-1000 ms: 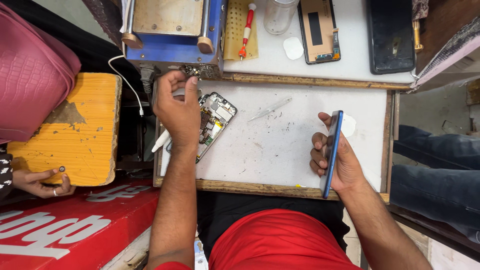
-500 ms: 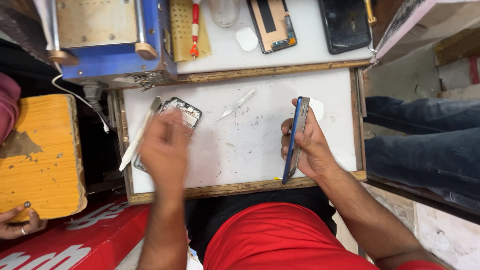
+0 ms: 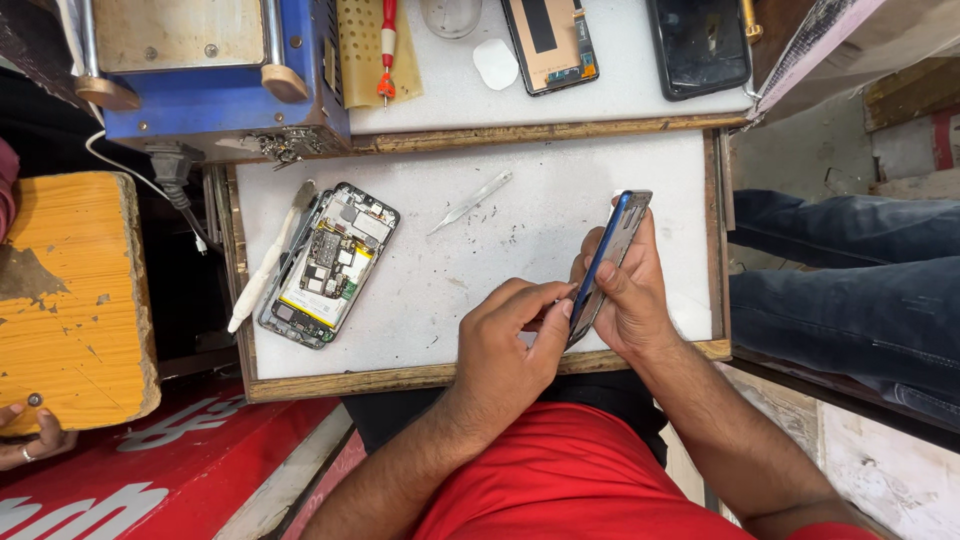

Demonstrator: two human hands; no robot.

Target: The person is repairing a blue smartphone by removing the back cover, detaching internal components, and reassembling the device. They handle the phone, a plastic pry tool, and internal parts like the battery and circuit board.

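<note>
My right hand [image 3: 630,300] grips a thin blue phone frame [image 3: 612,255], held on edge above the white work mat [image 3: 500,270]. My left hand [image 3: 510,345] has come beside it, with thumb and fingertips pinching the frame's lower edge. An opened phone body [image 3: 328,265] with exposed circuit boards lies at the mat's left, apart from both hands. Metal tweezers [image 3: 472,202] rest on the mat near its middle. A white brush-like tool [image 3: 268,262] lies along the left side of the opened phone.
A blue machine [image 3: 215,75] stands at the back left. A red screwdriver [image 3: 385,50], a phone screen panel [image 3: 550,42] and a dark phone [image 3: 697,45] lie on the back shelf. An orange stool [image 3: 70,300] and another person's fingers [image 3: 30,440] are left; jeans-clad legs [image 3: 850,290] right.
My left hand left the opened phone at the left of the mat and moved right to the blue frame. My right hand kept holding the frame, now tilted nearer the front edge.
</note>
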